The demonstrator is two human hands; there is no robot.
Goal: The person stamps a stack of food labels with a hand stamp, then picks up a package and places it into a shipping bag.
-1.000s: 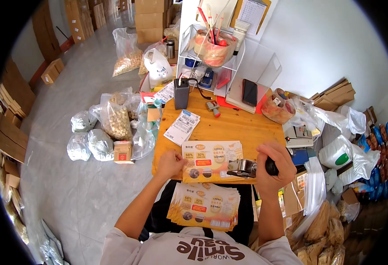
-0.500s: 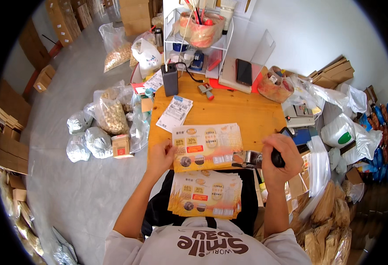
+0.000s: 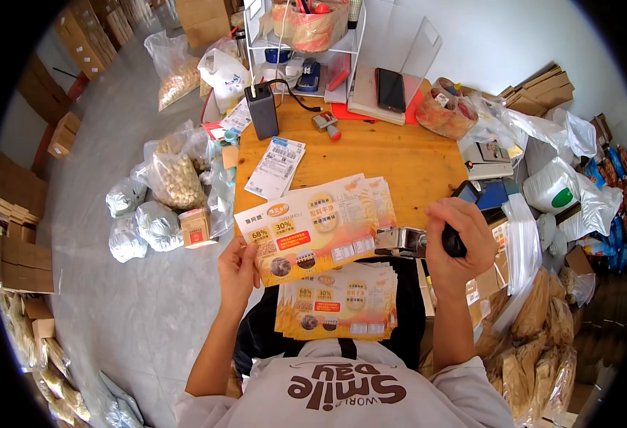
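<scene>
My left hand [image 3: 239, 269] pinches the lower left corner of a printed orange-and-cream label sheet [image 3: 306, 232], thumb on top. The sheet lies slanted, its left end swung away from another like sheet [image 3: 379, 191] partly under it. My right hand [image 3: 463, 242] is closed round the black knob of a metal hand stamp [image 3: 401, 242]. The stamp's metal head rests over the sheet's lower right edge; its underside is hidden. On my lap, just below, sits a stack of the same sheets [image 3: 336, 307].
On the wooden table [image 3: 413, 160] are shipping labels [image 3: 276, 167], a dark power bank [image 3: 262, 110], a small grey-and-red tool [image 3: 326, 125] and a phone [image 3: 390, 90]. A white rack [image 3: 338, 48] stands at the back. Bags [image 3: 178, 182] line the left floor; packages crowd the right.
My left hand has moved left and a little down, taking the top sheet's left end with it. That sheet now lies slanted, uncovering the one beneath. My right hand stays on the stamp.
</scene>
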